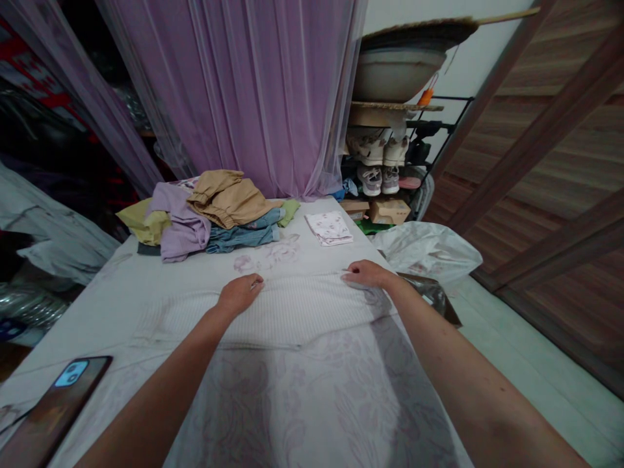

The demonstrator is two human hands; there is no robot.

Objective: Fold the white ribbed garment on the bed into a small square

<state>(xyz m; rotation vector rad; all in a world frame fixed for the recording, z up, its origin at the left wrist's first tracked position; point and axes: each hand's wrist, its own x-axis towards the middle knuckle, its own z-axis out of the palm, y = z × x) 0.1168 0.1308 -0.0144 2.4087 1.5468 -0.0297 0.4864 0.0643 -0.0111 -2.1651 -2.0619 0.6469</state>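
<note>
A pale ribbed garment (292,312), whose exact kind I cannot make out, lies stretched flat across the bed. My left hand (241,292) pinches its far edge left of the middle. At the far right corner, my right hand (365,273) grips the same edge between thumb and fingers. Part of the garment spreads out to the left, past my left forearm. Beyond it sits a neatly folded white cloth with a small print (329,227).
A heap of clothes with tan trousers (229,198) and a lilac garment (180,224) lies at the back left. A phone (63,403) rests front left on the bed (273,416). Purple curtains (258,97) hang behind. A shoe rack (385,153) and plastic bag (429,250) stand right.
</note>
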